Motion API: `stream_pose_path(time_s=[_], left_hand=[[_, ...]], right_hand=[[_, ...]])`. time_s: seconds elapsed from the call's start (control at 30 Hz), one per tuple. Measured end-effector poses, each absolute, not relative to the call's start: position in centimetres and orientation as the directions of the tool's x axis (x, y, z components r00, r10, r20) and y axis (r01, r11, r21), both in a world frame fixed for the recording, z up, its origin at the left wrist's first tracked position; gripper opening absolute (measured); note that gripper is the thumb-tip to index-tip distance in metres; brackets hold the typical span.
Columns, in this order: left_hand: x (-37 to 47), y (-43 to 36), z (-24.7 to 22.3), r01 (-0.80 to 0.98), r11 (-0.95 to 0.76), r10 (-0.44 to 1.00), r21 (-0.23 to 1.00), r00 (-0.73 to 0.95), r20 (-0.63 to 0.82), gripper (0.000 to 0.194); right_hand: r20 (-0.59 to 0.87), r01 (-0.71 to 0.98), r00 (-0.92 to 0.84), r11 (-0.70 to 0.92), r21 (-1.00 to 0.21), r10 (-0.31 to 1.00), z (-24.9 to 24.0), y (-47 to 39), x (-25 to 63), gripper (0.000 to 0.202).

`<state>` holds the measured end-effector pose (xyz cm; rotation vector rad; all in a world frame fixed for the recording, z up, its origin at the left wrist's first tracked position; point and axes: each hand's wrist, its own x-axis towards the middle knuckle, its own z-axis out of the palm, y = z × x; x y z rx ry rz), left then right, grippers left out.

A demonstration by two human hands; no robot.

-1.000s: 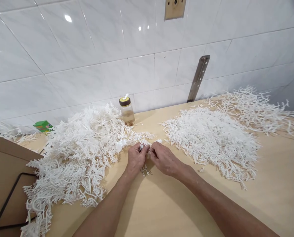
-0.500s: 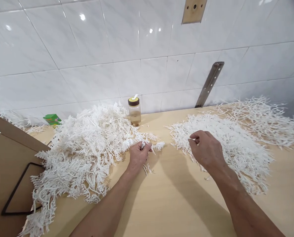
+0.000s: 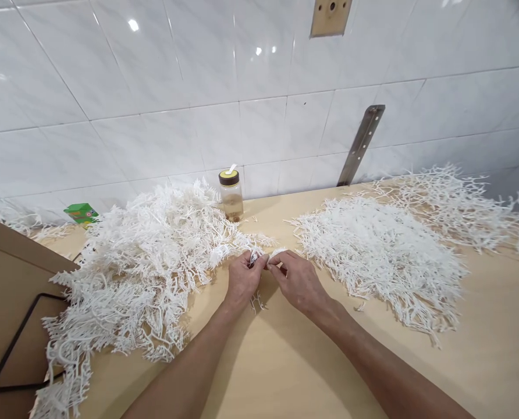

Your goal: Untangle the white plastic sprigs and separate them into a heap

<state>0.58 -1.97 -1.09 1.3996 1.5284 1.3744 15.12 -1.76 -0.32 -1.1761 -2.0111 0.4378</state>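
My left hand is closed on a white branching sprig, some of whose thin tips hang below the fingers. Close beside it, my right hand pinches with thumb and forefinger at the near end of the same white sprig; the exact grip is hidden by the fingers. To the left spreads a tall tangled heap of white branching sprigs, which reaches almost to my left hand. A flatter pile of loose white strands lies to the right of my right hand.
A clear jar with a dark and yellow lid stands near the tiled wall. Behind the heap sits a small green box. More white sprigs lie at the back right. A brown board borders the left; a metal bracket leans on the wall.
My right hand has moved left from above the right-hand pile to meet my left hand at the sprig. My left hand keeps its hold. The view has shifted slightly.
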Motion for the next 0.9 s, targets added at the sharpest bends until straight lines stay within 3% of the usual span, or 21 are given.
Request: stream_pose_path(time_s=[0.3, 0.53, 0.77, 0.9], left_hand=[[0.7, -2.0, -1.0, 0.250, -0.120, 0.962, 0.961, -0.211, 0.175, 0.035], [0.2, -1.4, -1.2, 0.283, -0.100, 0.943, 0.954, -0.280, 0.182, 0.032], [0.0, -1.6, -0.9, 0.128, -0.025, 0.973, 0.991, -0.224, 0.053, 0.035], [0.3, -1.8, -0.7, 0.141, -0.052, 0.969, 0.989, -0.234, 0.084, 0.038]], right_hand=[[0.305, 0.620, -0.319, 0.441, -0.649, 0.897, 0.2, -1.9, 14.8, 0.010], [0.279, 0.636, -0.449, 0.523, -0.568, 0.849, 0.2, -2.9, 13.9, 0.014], [0.407, 0.592, -0.202, 0.442, -0.674, 0.891, 0.4, -1.7, 15.4, 0.009], [0.406, 0.575, -0.292, 0.499, -0.649, 0.866, 0.0, -1.6, 15.2, 0.008]])
